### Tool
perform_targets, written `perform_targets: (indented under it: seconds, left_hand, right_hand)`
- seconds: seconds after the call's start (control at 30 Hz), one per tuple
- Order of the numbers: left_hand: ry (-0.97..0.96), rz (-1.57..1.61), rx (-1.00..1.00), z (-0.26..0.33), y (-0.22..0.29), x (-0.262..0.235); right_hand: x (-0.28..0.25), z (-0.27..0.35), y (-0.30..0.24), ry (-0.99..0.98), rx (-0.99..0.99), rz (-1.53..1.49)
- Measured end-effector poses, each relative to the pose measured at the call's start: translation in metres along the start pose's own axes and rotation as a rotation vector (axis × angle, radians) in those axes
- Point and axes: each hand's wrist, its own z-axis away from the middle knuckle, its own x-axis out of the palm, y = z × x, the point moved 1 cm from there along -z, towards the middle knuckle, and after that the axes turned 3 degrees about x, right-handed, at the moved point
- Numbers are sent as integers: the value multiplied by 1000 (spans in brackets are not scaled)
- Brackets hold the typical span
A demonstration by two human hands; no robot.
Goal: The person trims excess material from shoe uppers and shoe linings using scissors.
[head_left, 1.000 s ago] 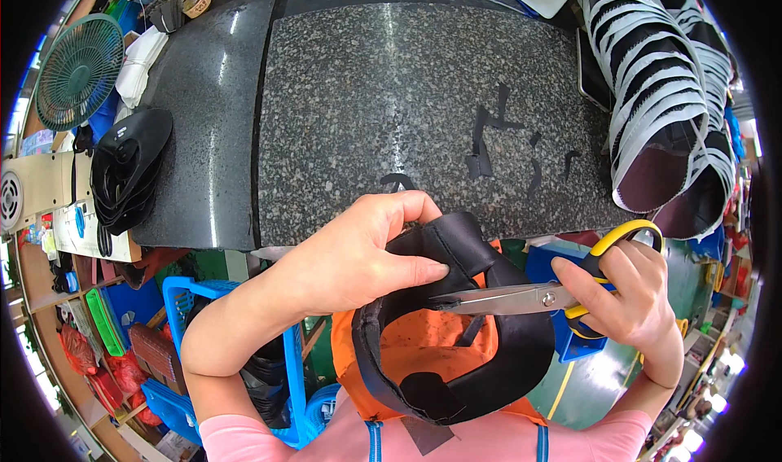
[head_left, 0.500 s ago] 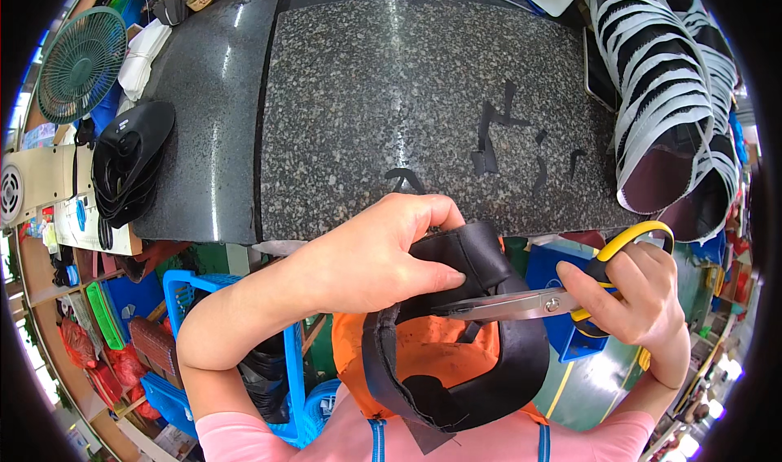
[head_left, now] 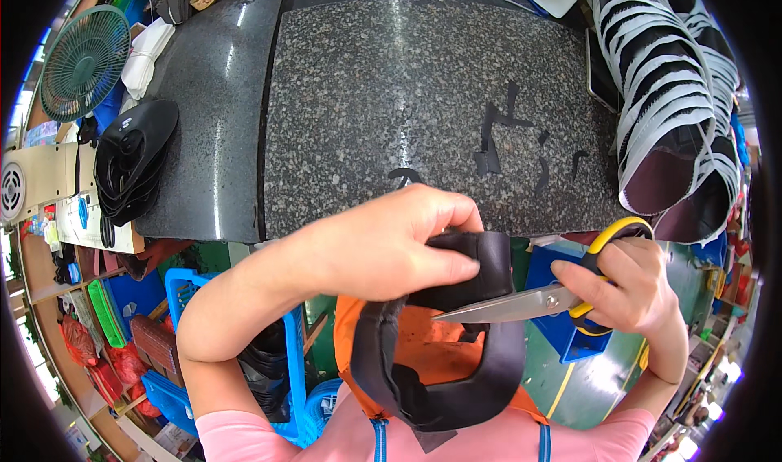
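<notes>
My left hand [head_left: 407,254] pinches the top edge of a black leather shoe upper [head_left: 503,372], thumb on the near face and fingers behind. The upper hangs as an open loop below that hand, in front of my orange apron [head_left: 440,340]. My right hand [head_left: 631,287] grips a pair of scissors [head_left: 509,306] by its yellow and black handles. The metal blades point left across the loop's opening, just under my left thumb, and look closed together. Whether they touch the leather I cannot tell.
A speckled stone worktop [head_left: 350,120] holds black leather scraps [head_left: 487,136]. Stacked shoe uppers with pale edges [head_left: 664,112] stand at the right. Black leather pieces [head_left: 134,161] and a green fan [head_left: 84,63] are at the left. A blue basket [head_left: 295,372] stands below my left arm.
My left hand and the pinched part of the upper have shifted slightly right and turned. The right hand has moved slightly left and down, and more of the scissor blade shows.
</notes>
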Motion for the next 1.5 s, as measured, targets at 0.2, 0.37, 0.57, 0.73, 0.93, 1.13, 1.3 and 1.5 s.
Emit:
perform_targets:
  seconds: [0.2, 0.37, 0.57, 0.73, 0.93, 1.13, 1.3, 1.5]
  left_hand:
    - [71, -304, 175, -20, 17, -15]
    - [689, -913, 412, -19, 8, -13]
    - [897, -969, 103, 6, -80, -30]
    - [711, 146, 54, -1, -80, -39]
    - [664, 87, 226, -33, -72, -31]
    - [795, 620, 136, -26, -51, -16]
    - [1166, 717, 478, -30, -81, -14]
    - [1306, 783, 678, -48, -88, 24]
  right_hand:
    - [38, -27, 27, 393, 465, -652]
    - [69, -63, 24, 186, 579, -871]
    - [63, -70, 26, 199, 461, -791]
    - [31, -71, 26, 180, 118, -594]
    - [13, -76, 47, 211, 147, -738]
    - [11, -59, 41, 709, 547, 95]
    - [57, -36, -14, 415, 580, -454]
    - [117, -33, -49, 299, 740, -320]
